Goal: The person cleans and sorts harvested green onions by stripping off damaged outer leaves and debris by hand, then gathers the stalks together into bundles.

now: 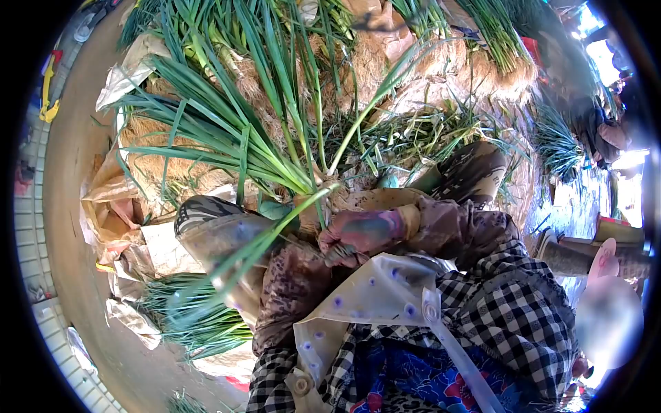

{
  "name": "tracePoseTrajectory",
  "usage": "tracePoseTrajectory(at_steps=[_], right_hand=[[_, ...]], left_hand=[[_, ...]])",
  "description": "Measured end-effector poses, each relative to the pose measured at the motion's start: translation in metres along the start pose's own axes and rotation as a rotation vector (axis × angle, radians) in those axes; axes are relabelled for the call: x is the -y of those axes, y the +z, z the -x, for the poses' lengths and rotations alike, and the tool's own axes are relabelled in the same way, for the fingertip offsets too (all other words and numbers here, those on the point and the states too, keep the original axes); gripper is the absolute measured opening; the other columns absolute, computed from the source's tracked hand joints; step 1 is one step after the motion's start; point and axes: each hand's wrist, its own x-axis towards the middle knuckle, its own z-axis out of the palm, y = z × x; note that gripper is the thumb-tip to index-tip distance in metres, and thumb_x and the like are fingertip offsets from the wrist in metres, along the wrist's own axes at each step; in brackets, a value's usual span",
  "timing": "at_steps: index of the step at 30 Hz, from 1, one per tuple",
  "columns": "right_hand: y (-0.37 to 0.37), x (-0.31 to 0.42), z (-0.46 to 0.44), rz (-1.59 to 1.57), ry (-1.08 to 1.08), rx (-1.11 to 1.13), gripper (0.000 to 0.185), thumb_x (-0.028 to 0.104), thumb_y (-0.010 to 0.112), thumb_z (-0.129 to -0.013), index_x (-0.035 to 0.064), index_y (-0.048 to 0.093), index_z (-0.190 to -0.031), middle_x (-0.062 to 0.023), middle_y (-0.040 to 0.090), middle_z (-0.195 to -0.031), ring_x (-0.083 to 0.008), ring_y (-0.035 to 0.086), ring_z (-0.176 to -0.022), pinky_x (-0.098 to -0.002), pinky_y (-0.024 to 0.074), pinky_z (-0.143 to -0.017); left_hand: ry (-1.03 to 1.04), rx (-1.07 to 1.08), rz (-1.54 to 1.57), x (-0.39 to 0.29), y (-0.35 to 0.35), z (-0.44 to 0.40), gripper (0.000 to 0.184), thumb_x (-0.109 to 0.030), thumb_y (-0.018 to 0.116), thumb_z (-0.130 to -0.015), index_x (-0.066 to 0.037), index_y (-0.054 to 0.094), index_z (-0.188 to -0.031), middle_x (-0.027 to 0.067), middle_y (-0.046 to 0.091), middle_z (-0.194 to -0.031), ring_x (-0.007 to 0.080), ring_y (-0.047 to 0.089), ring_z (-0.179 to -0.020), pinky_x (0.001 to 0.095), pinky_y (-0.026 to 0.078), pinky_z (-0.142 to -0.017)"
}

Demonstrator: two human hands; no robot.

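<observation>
My right hand (365, 230), in a stained reddish glove, reaches in from the right. Its fingers are curled closed, and what they hold, if anything, is hidden. Close beside it, my left hand (310, 215) is mostly covered by leaves, so its fingers cannot be made out. A long green onion stalk (279, 230) crosses in front of the left sleeve and blurs toward the lower left. Just beyond both hands, a bunch of green onions (265, 155) fans up and left, its pale stems converging near them.
Rooted onion bundles (496, 41) lie at the top. Loose trimmed leaves (427, 138) are scattered beyond the knees. Another green bunch (200, 313) rests at lower left, near crumpled brown paper (113, 206). A yellow tool (49, 89) is at far left. People are partly visible at far right.
</observation>
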Motion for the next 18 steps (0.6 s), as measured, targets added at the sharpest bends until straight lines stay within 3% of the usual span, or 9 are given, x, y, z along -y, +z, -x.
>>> tracePoseTrajectory(at_steps=[1, 3, 5, 7, 8, 10, 12, 15, 18], right_hand=[[0.002, 0.002, 0.002, -0.083, -0.100, 0.043, 0.023, 0.027, 0.054, -0.087, 0.0038, 0.055, -0.085, 0.0007, 0.053, -0.057, -0.0081, 0.054, -0.050, -0.0211, 0.0395, -0.041], [-0.012, 0.047, 0.018, -0.192, 0.009, -0.116, 0.024, 0.029, 0.054, -0.087, 0.0054, 0.055, -0.084, 0.0033, 0.051, -0.056, -0.0063, 0.050, -0.047, -0.0186, 0.0366, -0.040], [-0.042, 0.072, 0.038, -0.152, -0.188, -0.535, 0.022, 0.027, 0.052, -0.089, 0.0056, 0.056, -0.084, 0.0046, 0.048, -0.056, -0.0042, 0.045, -0.045, -0.0169, 0.0330, -0.038], [-0.095, 0.076, 0.064, -0.168, -0.579, -0.767, 0.020, 0.024, 0.047, -0.091, 0.0047, 0.055, -0.089, 0.0060, 0.045, -0.060, -0.0038, 0.038, -0.045, -0.0185, 0.0297, -0.036], [-0.116, 0.086, 0.080, -0.030, -0.543, -0.982, 0.023, 0.025, 0.044, -0.093, 0.0042, 0.053, -0.091, 0.0037, 0.046, -0.063, -0.0056, 0.037, -0.046, -0.0199, 0.0333, -0.038], [-0.148, 0.103, 0.100, -0.365, -0.663, -1.359, 0.022, 0.022, 0.044, -0.093, 0.0027, 0.054, -0.088, 0.0016, 0.045, -0.060, -0.0078, 0.037, -0.045, -0.0216, 0.0371, -0.043], [-0.196, 0.104, 0.123, -0.152, -0.831, -1.483, 0.022, 0.022, 0.048, -0.091, 0.0012, 0.055, -0.088, -0.0012, 0.048, -0.058, -0.0092, 0.043, -0.047, -0.0213, 0.0402, -0.046], [-0.244, 0.099, 0.142, 0.093, -0.772, -1.606, 0.022, 0.023, 0.053, -0.089, 0.0013, 0.057, -0.091, -0.0038, 0.055, -0.063, -0.0102, 0.049, -0.051, -0.0212, 0.0406, -0.046], [-0.197, 0.114, 0.109, 0.509, -0.498, -1.452, 0.024, 0.025, 0.054, -0.088, 0.0021, 0.059, -0.094, -0.0065, 0.059, -0.068, -0.0101, 0.054, -0.055, -0.0209, 0.0427, -0.047]], left_hand=[[-0.008, -0.004, 0.009, -0.001, -0.001, 0.000, 0.018, 0.003, 0.066, -0.071, 0.004, 0.056, -0.086, 0.0100, 0.059, -0.068, 0.0151, 0.052, -0.043, 0.0231, 0.042, -0.034], [-0.021, -0.009, 0.019, 0.001, -0.004, -0.003, 0.018, 0.003, 0.066, -0.071, 0.004, 0.056, -0.086, 0.0101, 0.059, -0.068, 0.0152, 0.052, -0.043, 0.0230, 0.042, -0.034], [-0.034, -0.016, 0.024, 0.004, -0.007, -0.008, 0.018, 0.003, 0.066, -0.071, 0.004, 0.056, -0.086, 0.0103, 0.059, -0.068, 0.0153, 0.053, -0.043, 0.0230, 0.042, -0.034], [-0.049, -0.035, 0.020, 0.009, -0.012, -0.013, 0.018, 0.003, 0.066, -0.071, 0.005, 0.056, -0.086, 0.0104, 0.059, -0.068, 0.0154, 0.053, -0.042, 0.0229, 0.042, -0.034], [-0.055, -0.042, 0.018, 0.008, -0.013, -0.015, 0.018, 0.003, 0.066, -0.071, 0.005, 0.056, -0.085, 0.0105, 0.059, -0.068, 0.0154, 0.053, -0.042, 0.0229, 0.042, -0.034], [-0.078, -0.060, 0.021, 0.007, -0.011, -0.017, 0.018, 0.003, 0.066, -0.071, 0.005, 0.056, -0.085, 0.0107, 0.059, -0.068, 0.0155, 0.053, -0.042, 0.0229, 0.042, -0.034], [-0.099, -0.077, 0.029, 0.009, -0.012, -0.019, 0.018, 0.002, 0.066, -0.071, 0.005, 0.057, -0.085, 0.0108, 0.059, -0.068, 0.0156, 0.053, -0.042, 0.0228, 0.042, -0.034], [-0.049, -0.073, 0.109, 0.046, -0.027, -0.041, 0.018, 0.001, 0.067, -0.071, 0.007, 0.057, -0.085, 0.0117, 0.060, -0.068, 0.0161, 0.053, -0.043, 0.0226, 0.042, -0.033], [0.064, 0.077, -0.016, 0.021, -0.026, -0.021, 0.018, -0.006, 0.061, -0.080, 0.008, 0.056, -0.091, 0.0108, 0.060, -0.065, 0.0145, 0.056, -0.050, 0.0233, 0.043, -0.040]])
